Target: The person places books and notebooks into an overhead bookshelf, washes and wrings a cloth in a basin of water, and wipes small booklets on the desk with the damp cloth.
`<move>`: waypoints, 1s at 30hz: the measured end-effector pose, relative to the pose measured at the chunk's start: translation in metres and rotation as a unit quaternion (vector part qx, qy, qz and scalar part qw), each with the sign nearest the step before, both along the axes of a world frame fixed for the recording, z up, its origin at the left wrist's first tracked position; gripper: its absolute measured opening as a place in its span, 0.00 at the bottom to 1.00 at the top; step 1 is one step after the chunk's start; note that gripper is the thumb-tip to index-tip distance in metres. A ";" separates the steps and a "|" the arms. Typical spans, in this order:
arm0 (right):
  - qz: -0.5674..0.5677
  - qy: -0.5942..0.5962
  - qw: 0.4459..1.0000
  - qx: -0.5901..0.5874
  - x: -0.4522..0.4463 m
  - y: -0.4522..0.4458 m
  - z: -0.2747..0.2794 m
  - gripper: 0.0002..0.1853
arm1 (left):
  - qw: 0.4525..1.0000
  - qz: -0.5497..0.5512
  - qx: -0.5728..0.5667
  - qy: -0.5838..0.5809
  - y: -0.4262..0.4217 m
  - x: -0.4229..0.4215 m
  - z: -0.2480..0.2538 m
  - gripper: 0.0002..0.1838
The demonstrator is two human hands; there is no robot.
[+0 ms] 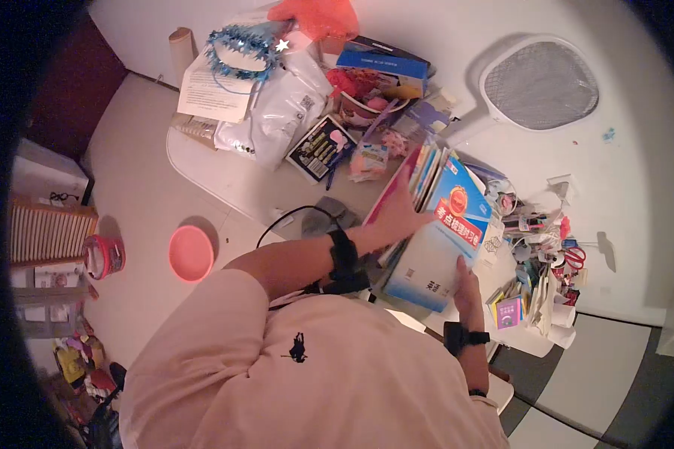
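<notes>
A thick stack of books (421, 178) stands tilted in front of my chest, with a blue-and-white workbook (427, 262) as its near cover, bearing a red band with Chinese characters. My left hand (401, 217) wraps around the stack from the left, its fingers by a pink-red cover and its thumb toward the workbook. At the stack's lower right edge, my right hand (466, 288) grips the workbook's side; some of its fingers are hidden behind it. Black bands circle both wrists.
A white desk (202, 166) carries a black box (322, 150), white plastic bag (277, 112), blue tinsel (240, 56) and a red-filled bowl (363, 112). An electric swatter (543, 84) lies behind. Stationery and red scissors (574, 258) crowd the right. A pink basin (192, 254) is on the floor.
</notes>
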State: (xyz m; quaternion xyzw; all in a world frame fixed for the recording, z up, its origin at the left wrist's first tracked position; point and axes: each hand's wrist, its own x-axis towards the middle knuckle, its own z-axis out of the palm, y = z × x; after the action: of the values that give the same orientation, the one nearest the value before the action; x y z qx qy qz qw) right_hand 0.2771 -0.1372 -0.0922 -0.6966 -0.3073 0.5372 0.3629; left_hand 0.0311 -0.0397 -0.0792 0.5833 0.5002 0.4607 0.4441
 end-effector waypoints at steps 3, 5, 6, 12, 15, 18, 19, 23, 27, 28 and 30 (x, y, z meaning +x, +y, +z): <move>-0.009 -0.034 0.999 -0.026 0.001 -0.001 0.008 0.29 | 0.984 -0.046 -0.138 -0.100 0.002 -0.017 0.014 0.48; -0.024 -0.065 0.996 -0.051 0.001 -0.002 0.009 0.30 | 0.956 -0.123 -0.216 -0.157 0.006 -0.019 0.001 0.47; -0.031 -0.074 0.995 -0.064 0.000 -0.003 0.013 0.33 | 0.941 -0.146 -0.239 -0.188 0.014 -0.011 -0.035 0.46; -0.048 -0.156 0.986 0.018 -0.001 -0.008 0.005 0.34 | 0.926 -0.155 -0.246 -0.242 0.011 -0.005 -0.039 0.51; -0.054 -0.155 0.986 -0.005 -0.005 -0.012 0.017 0.33 | 0.977 -0.065 -0.184 -0.083 -0.005 0.002 -0.010 0.52; -0.050 -0.129 0.990 -0.002 -0.015 -0.015 0.034 0.31 | 0.979 -0.015 -0.123 0.164 -0.017 0.015 -0.001 0.54; -0.044 -0.115 0.992 0.013 -0.017 -0.017 0.036 0.30 | 0.965 -0.013 -0.096 0.244 -0.021 0.018 0.000 0.54; -0.063 -0.090 0.994 0.010 0.005 -0.029 0.009 0.29 | 0.941 -0.027 -0.053 0.332 -0.029 0.017 0.012 0.51; -0.088 0.015 0.996 0.023 0.012 -0.047 0.009 0.28 | 0.946 -0.092 -0.015 0.310 -0.027 0.012 0.004 0.44; -0.100 0.062 0.993 0.030 0.012 -0.051 0.012 0.27 | 0.945 -0.119 0.011 0.304 -0.027 0.012 0.000 0.41; -0.084 0.107 0.990 0.032 0.009 -0.051 0.016 0.26 | 0.950 -0.105 -0.015 0.293 -0.021 0.009 0.010 0.40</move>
State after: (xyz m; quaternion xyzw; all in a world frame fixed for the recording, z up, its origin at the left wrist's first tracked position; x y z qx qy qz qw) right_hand 0.2856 -0.1877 -0.0767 -0.6467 -0.2237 0.5661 0.4595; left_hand 0.0401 -0.0611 -0.0691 0.7354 0.5508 0.2129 0.3325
